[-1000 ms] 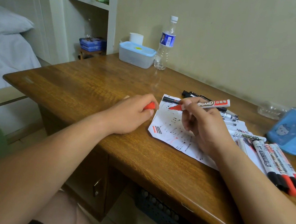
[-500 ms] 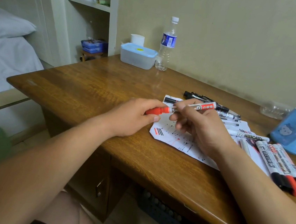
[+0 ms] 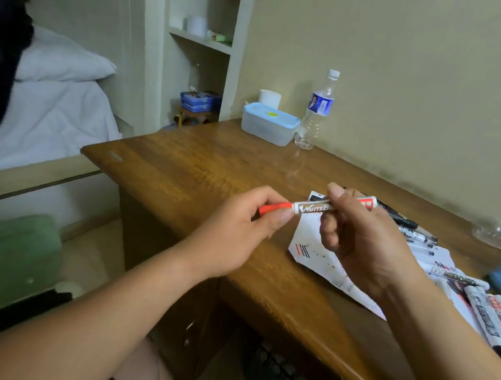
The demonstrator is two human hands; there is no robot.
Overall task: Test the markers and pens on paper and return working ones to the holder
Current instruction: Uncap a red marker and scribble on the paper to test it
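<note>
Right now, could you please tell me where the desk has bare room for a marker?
Bare wood on the desk runs from its left corner to the lidded box and bottle, and along the near edge below the paper. The right side is crowded with markers and pens.

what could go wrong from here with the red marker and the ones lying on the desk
1. The left hand pinches the red cap on the marker in the right hand; if it isn't pushed fully home, the tip could dry.
2. The loose markers lie by the desk edge next to the right forearm; a sweep might roll them off.
</note>
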